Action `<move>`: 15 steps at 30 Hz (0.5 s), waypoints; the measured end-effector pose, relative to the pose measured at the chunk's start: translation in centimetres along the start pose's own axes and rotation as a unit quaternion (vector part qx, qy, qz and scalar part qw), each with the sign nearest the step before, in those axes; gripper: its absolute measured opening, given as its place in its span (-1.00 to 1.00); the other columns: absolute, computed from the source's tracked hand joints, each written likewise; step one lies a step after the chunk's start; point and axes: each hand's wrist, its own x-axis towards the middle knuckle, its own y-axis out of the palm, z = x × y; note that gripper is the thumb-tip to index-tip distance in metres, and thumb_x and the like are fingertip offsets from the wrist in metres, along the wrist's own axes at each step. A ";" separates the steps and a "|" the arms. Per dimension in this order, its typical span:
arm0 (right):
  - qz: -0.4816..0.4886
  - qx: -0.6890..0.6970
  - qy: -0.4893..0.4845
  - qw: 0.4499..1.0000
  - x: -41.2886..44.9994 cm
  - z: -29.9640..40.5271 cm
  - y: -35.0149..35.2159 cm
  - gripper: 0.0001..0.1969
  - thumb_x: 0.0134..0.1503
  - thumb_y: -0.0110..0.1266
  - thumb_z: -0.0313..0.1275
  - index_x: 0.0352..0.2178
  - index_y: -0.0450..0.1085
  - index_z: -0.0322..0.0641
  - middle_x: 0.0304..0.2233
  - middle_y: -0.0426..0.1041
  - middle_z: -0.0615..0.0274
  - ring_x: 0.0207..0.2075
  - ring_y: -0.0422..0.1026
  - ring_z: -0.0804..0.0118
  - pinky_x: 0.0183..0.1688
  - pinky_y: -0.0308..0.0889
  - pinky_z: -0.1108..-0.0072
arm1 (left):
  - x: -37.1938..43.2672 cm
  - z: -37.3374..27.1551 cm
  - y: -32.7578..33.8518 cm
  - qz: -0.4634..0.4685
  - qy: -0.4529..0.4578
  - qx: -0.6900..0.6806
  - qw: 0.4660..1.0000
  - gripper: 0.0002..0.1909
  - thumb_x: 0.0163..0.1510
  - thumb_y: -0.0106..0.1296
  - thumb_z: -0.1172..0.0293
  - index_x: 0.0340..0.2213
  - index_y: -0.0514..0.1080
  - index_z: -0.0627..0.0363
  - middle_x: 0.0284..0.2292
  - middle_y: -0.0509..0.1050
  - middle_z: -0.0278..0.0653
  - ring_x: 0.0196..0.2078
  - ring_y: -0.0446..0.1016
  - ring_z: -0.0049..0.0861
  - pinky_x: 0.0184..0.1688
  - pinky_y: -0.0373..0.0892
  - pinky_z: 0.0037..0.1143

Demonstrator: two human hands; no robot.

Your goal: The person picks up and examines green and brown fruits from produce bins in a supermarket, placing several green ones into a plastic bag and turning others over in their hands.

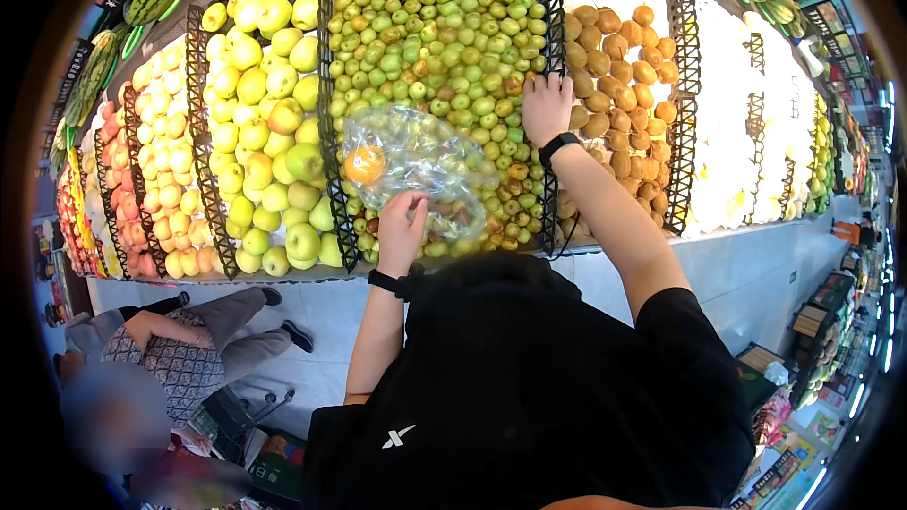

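My left hand (401, 228) is at the near edge of a clear plastic bag (439, 163), with thumb and fingers closed on its film. The bag lies spread over a bin of green jujubes (439, 28), some with brown patches. Inside it, at the left end, an orange (364, 164) shows through. My right hand (547, 108) reaches farther out, palm down, to the right edge of the jujubes. Its fingertips are beside the black lattice divider (550, 7); whether they hold a fruit is hidden.
Kiwifruit (620, 95) fill the bin on the right, yellow-green apples (273, 85) the bin on the left. Watermelons (152, 0) line the back. Overexposed produce glares farther right. At lower left, a person (177, 354) stands near a shopping cart (230, 414) on the tiled floor.
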 end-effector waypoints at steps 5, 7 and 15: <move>0.058 0.001 -0.008 0.998 3.1 -0.4 0.2 -0.78 0.18 0.01 -0.42 -0.22 0.59 -0.04 -0.21 0.55 0.31 0.05 0.36 0.15 0.29 0.00 0.06 | -0.3 0.5 0.5 0.011 0.025 0.005 1.000 -0.92 0.20 0.12 0.51 -0.27 0.53 0.22 -0.35 0.57 -0.14 -0.31 0.55 -0.28 -0.19 0.44 -0.38; 0.053 0.003 0.001 0.999 4.1 -0.2 0.0 -0.79 0.19 0.02 -0.41 -0.28 0.62 0.01 -0.25 0.59 0.32 0.06 0.37 0.16 0.27 -0.01 0.07 | -0.2 -0.1 0.4 0.014 0.034 0.003 0.999 -0.93 0.19 0.13 0.52 -0.28 0.53 0.23 -0.36 0.57 -0.14 -0.32 0.56 -0.29 -0.20 0.44 -0.38; 0.049 0.015 0.010 0.999 4.4 -1.5 -0.5 -0.87 0.11 0.14 -0.45 -0.43 0.62 0.01 -0.40 0.62 0.28 -0.05 0.44 0.15 0.20 0.04 0.17 | -0.2 -1.7 -0.2 0.009 0.053 0.000 0.999 -0.93 0.17 0.13 0.53 -0.29 0.54 0.23 -0.38 0.56 -0.16 -0.33 0.55 -0.28 -0.22 0.44 -0.38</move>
